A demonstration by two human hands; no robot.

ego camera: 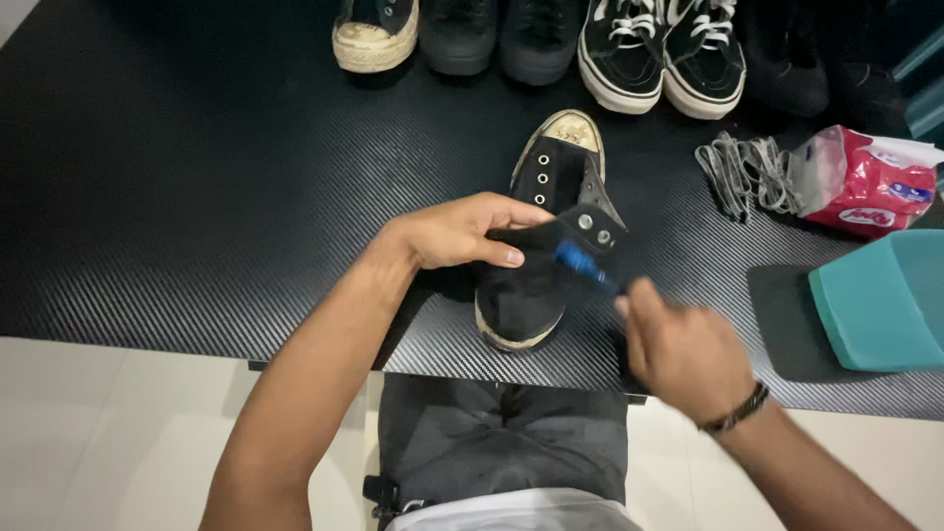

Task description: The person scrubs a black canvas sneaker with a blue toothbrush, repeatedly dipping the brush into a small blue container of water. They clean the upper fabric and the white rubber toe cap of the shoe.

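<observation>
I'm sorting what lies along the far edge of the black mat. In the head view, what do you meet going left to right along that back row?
Worn cream-toed sneaker → pair of plain black shoes → pair of black sneakers with white laces → dark shoes in shadow, too dim to tell more.

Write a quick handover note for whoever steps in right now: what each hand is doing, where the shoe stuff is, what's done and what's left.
Left hand: grips the black shoe at its collar, sole down on the black mat.
Right hand: holds a blue brush, blurred, against the shoe's side.
Done: laces are out, piled to the right by a red packet.
Left: how clean the shoe is cannot be told. More shoes line the far edge; the teal box sits right.
</observation>
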